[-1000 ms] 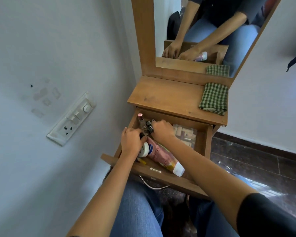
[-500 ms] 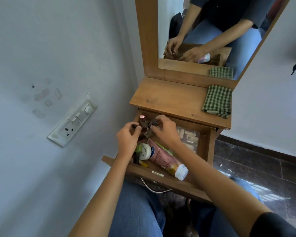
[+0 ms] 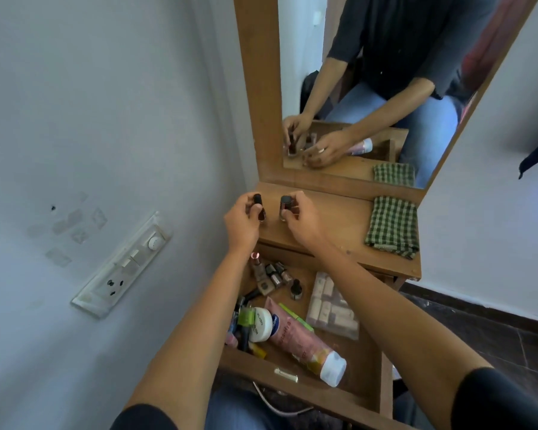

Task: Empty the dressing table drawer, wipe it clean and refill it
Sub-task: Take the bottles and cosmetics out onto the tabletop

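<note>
dark round-capped bottles [image 3: 260, 212]: left hand [image 3: 242, 224] pinches 1, right hand [image 3: 305, 219] 1.

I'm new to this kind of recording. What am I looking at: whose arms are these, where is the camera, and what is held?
There is no machine; the grips are a person's two bare hands. The single camera sits on the person's head and looks down, so the arms reach in from below. The left hand pinches a small dark bottle, the right hand a second dark bottle, both upright over the wooden tabletop, where a green checked cloth lies at the right. Below, the open drawer holds a pink tube, a white jar, more little bottles and a clear packet. The mirror shows the same hands reflected.
</note>
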Demonstrator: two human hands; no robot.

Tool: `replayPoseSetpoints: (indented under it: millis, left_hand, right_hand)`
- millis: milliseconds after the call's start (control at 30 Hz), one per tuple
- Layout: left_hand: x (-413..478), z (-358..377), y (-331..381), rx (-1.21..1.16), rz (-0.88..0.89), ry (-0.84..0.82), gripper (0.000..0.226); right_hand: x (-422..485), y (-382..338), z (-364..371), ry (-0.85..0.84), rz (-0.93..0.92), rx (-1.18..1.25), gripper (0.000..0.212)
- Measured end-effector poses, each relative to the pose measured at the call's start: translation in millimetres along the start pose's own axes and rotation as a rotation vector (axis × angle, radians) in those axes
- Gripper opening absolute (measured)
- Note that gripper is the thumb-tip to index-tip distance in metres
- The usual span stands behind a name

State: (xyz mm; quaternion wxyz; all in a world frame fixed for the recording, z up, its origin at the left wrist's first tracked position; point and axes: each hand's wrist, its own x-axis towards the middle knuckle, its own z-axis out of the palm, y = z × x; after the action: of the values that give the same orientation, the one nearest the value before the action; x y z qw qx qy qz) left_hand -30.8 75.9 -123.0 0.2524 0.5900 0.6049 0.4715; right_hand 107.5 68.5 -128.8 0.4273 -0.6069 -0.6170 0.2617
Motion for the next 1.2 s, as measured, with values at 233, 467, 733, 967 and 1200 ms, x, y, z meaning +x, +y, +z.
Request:
replayPoseSetpoints:
  millis: [233,467,733,967,1200]
  left_hand:
    - [25.1,20.4,-9.9,-0.014,-0.073,-0.019,0.025]
    - [51.1,32.8,-16.6,0.051,-0.021,-0.04,0.032]
    - [73.2,48.2,-20.2,0.1,0.01,-0.01,0.025]
    - [83.4,53.3,-24.0,0.172,0.006,0.029,0.023]
    - [84.7,53.9,-24.1,0.228,0.007,0.028,0.021]
  right_hand:
    - [24.2,9.6,13.3,0.031,-0.017,-0.057,0.028]
    - [50.3,12.2,24.8,0.116,0.033,-0.075,0.024]
    - [75.9,13.6,33.1,0.163,0.116,-0.116,0.017]
    - [84.2,11.4,37.9,0.191,0.152,-0.205,0.021]
    - [86.4,10.0,39.1,0.199,0.175,-0.287,0.023]
